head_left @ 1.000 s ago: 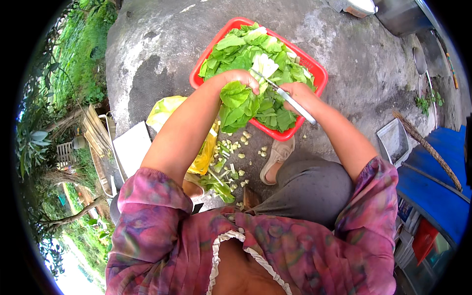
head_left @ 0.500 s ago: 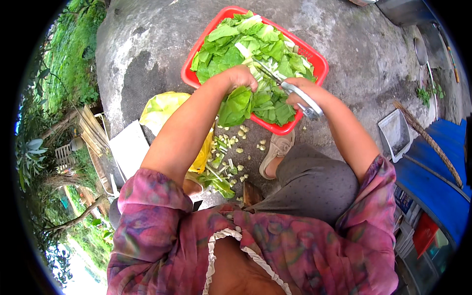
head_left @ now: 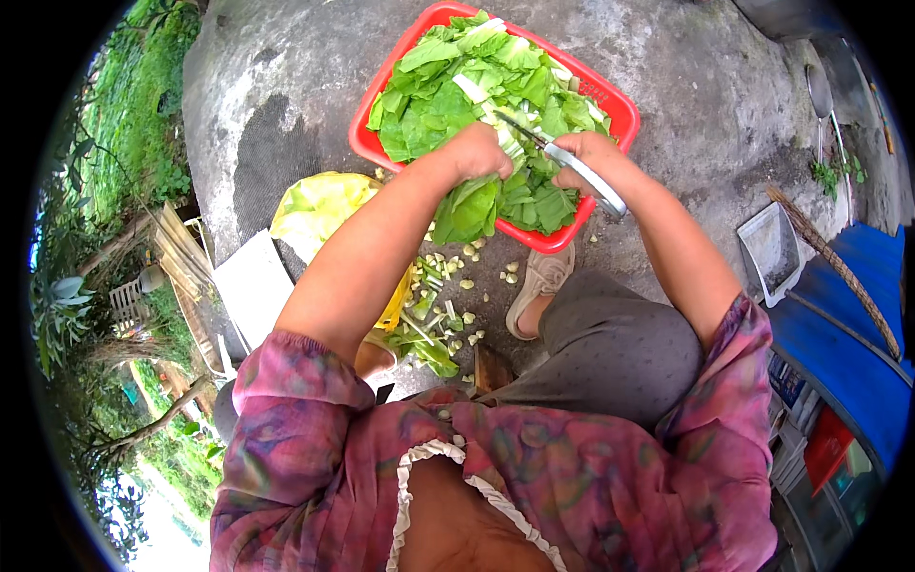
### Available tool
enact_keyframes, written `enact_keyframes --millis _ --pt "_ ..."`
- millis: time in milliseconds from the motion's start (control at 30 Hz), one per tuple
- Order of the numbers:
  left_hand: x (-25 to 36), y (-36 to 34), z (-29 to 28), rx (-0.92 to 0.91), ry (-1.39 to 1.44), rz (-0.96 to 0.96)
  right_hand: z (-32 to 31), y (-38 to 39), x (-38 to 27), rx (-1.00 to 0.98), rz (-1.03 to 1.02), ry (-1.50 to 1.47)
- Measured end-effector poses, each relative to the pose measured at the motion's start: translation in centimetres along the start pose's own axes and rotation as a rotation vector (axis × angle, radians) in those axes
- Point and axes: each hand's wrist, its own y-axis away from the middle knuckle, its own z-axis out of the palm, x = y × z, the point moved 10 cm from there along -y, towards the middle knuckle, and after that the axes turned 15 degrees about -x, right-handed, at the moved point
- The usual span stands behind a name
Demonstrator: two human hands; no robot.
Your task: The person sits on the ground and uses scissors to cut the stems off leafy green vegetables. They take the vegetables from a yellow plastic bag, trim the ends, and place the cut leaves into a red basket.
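Note:
My left hand (head_left: 481, 153) is closed around a bunch of leafy greens (head_left: 467, 212), whose broad leaves hang down toward me over the near edge of a red plastic basin (head_left: 626, 119). In my right hand (head_left: 589, 157) is a pair of scissors (head_left: 600, 188) with pale grey handles. Their dark blades point up and left, close to the pale stalks beside my left fingers, and look nearly together. Cut green leaves and whitish stalk pieces (head_left: 424, 119) heap the basin under both hands. Part of the held bunch is hidden by my left hand.
Stalk ends and leaf scraps (head_left: 434, 334) litter the concrete between my feet, near a small wooden block (head_left: 491, 367). A yellow plastic bag (head_left: 319, 210) and a white board (head_left: 253, 286) lie to the left. A grey tray (head_left: 770, 253) and blue sheeting (head_left: 839, 315) are at right.
The scissors' handles have come together and the blades have closed. My left hand and the bunch have shifted slightly right, nearer the scissors.

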Motion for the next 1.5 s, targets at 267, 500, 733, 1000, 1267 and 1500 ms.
enact_keyframes --millis 267,500,733,1000,1267,1500 --pt "4.1 3.4 1.4 -0.085 0.566 0.373 0.8 0.1 -0.1 0.122 -0.119 -0.540" --pt "6.7 3.6 3.1 0.098 0.283 0.447 0.8 -1.3 -1.6 0.265 -0.419 -0.761" --pt "5.2 5.1 2.6 0.033 0.428 0.308 -2.2 0.3 -0.4 0.513 -0.449 -0.857" --pt "3.7 4.1 5.6 -0.024 0.921 0.293 -2.9 -0.6 -1.2 0.552 -0.572 -0.924" --pt "-0.3 2.4 2.6 -0.057 1.104 0.131 -6.4 -0.6 -0.3 0.487 -0.417 -0.590" --pt "-0.2 2.4 -0.8 -0.090 1.214 0.152 -1.5 -0.6 1.3 0.033 -0.129 0.040"
